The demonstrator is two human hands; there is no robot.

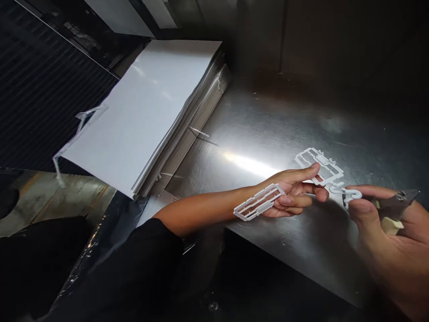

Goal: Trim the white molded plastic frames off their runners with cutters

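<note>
My left hand (290,192) is closed on two flat white plastic frames. One slotted frame (259,204) sticks out beneath my fingers toward the wrist. Beyond the thumb, the other frame (310,156) shows small pegs along its edge. A white S-curved plastic hook (354,194) sits by that frame's near corner; whether they are joined I cannot tell. My right hand (385,241) pinches the hook between thumb and finger. Tucked in the right palm is a dark, blade-like tool (397,203) with a pale yellow part, mostly hidden by the hand.
A thick stack of white sheets (150,103) lies at the left of the brushed metal table (248,120), with clear plastic strips (90,114) hanging from its edges. Black ribbed material (50,89) stands further left. The table's front edge runs below my hands.
</note>
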